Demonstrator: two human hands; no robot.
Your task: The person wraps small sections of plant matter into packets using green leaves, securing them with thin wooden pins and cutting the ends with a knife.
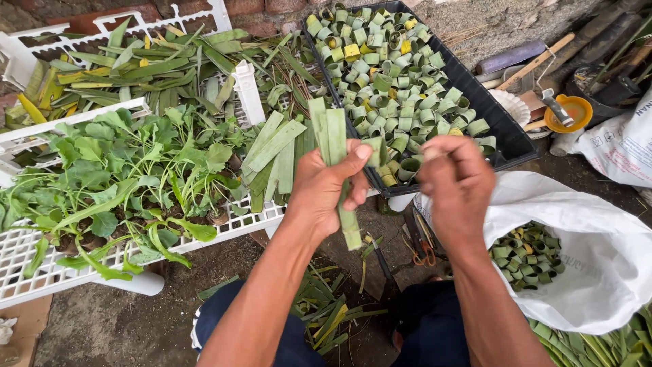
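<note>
Head view showed the left hand (324,187) closed around upright green leaf strips (331,139), long axis pointing away, while the right hand (454,182), just beside, pinched something I could not tell, near the black tray (506,139).

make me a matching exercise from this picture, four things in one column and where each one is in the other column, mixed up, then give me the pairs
Things
1. leaf strips
2. leaf rings
3. small plants
4. orange bowl

Places
A. in the white crate at the left
B. on the ground at the right, beside the black tray
C. gripped in the left hand
D. heaped in the black tray

Pairs: 1-C, 2-D, 3-A, 4-B
</note>
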